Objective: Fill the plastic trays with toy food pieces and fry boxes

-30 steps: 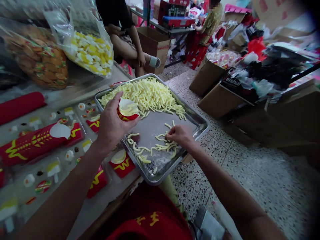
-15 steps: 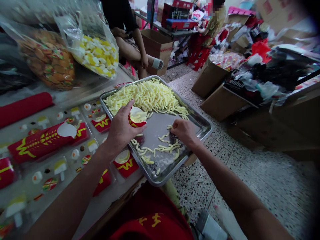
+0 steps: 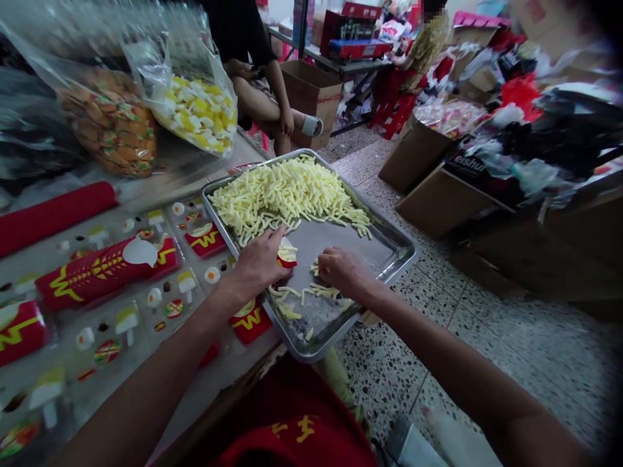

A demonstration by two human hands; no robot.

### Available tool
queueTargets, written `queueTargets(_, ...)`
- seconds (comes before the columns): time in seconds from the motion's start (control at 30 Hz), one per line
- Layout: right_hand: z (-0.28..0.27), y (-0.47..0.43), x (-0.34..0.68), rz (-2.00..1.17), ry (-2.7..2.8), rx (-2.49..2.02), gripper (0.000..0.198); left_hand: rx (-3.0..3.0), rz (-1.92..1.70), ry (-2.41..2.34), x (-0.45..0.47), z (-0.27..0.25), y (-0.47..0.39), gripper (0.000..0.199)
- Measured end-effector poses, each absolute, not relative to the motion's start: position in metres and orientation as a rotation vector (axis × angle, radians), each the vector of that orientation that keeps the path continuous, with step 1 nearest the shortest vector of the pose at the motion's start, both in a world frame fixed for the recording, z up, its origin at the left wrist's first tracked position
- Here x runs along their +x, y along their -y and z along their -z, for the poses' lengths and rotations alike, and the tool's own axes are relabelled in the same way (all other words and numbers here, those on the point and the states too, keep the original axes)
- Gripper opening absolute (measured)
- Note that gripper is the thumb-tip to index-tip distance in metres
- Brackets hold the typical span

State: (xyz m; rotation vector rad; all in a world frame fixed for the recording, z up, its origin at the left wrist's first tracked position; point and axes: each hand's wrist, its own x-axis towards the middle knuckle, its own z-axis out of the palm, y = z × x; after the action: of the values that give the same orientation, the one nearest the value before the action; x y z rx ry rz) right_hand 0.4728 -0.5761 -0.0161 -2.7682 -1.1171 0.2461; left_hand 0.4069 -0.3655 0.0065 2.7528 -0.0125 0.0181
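Observation:
A large metal tray [image 3: 311,353] holds a heap of pale yellow toy fries [image 3: 292,188] at its far end. Loose fries [image 3: 287,308] are scattered over its near part. My left hand [image 3: 257,263] is closed around a small red fry carton [image 3: 287,263] with fries inside, low over the tray; the fingers cover much of it. To the right, my right hand [image 3: 343,269] is closed in a pinch close to the tray floor. Some fries stick out beside its fingertips; the rest of its grasp is hidden.
On the table at left lie plastic trays with small toy foods and a stack of red cartons [image 3: 92,272]. Behind them stand clear bags of burger-like pieces [image 3: 117,123] and yellow-white pieces [image 3: 199,113]. A seated person [image 3: 257,84] is beyond; cardboard boxes [image 3: 428,201] stand right.
My left hand has moved right and toward me with the carton, tilting over it more. My right hand has shifted slightly left and nearer, over the loose fries.

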Motion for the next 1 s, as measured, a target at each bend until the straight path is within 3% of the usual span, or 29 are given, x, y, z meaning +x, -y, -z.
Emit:
queueTargets(0.2,0.013,0.577,0.474,-0.334,0.602,-2.607,0.009,2.744,-0.033,0.042,0.402,-0.001,0.358,0.091)
queueTargets(0.47,0.024,0.574,0.45,-0.055,0.977,-2.841,0.019,2.743,0.018,-0.002,0.398,-0.005,0.367,0.093)
queueTargets(0.63,0.023,0.57,0.475,-0.269,0.756,-2.763,0.005,2.666,-0.041,0.051,0.399,-0.001,0.36,0.095)
queueTargets(0.73,0.014,0.562,0.484,-0.376,0.469,-2.492,0.009,2.648,-0.043,0.061,0.398,0.004,0.356,0.095)
queueTargets(0.83,0.005,0.542,0.479,-0.267,0.453,-2.2,0.008,2.615,-0.049,0.059,0.396,0.006,0.36,0.096)
queueTargets(1.0,-0.004,0.497,0.458,-0.087,0.569,-2.295,0.01,2.5,-0.273,-0.102,0.393,0.012,0.369,0.088)
